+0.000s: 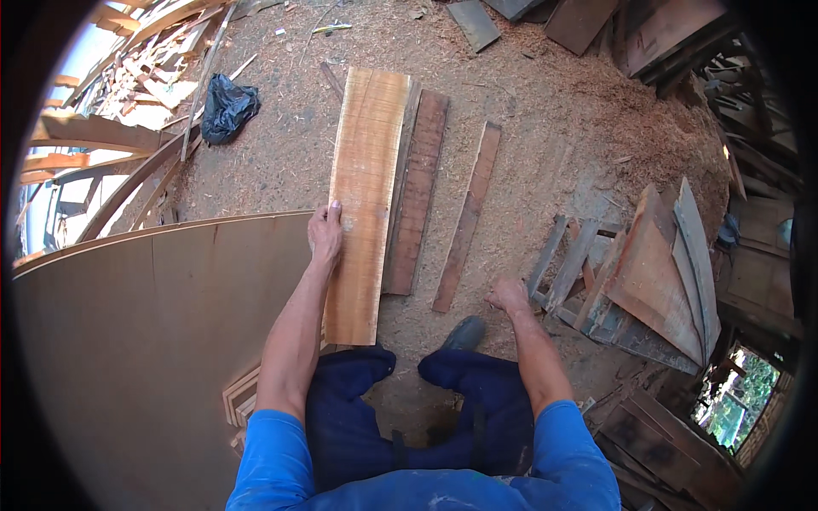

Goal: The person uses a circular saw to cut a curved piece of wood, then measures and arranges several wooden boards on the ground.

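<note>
A wide, light brown plank (368,170) stands out in front of me, its near end by my left knee. My left hand (325,232) grips its left edge, thumb on the upper face and the other fingers out of sight. Just right of the plank lies a darker reddish board (419,187), partly covered along its left side. Farther right, a narrow brown strip of wood (467,217) rests on the ground. My right hand (509,295) is near the strip's lower end, apart from it, with curled fingers and no object showing in it.
A large flat panel (145,341) fills the left side. Behind it are a black plastic bag (228,108) and scrap wood (149,77). At right, boards (648,272) lean on a wooden frame (567,264). Sawdust and shavings (613,128) cover the ground.
</note>
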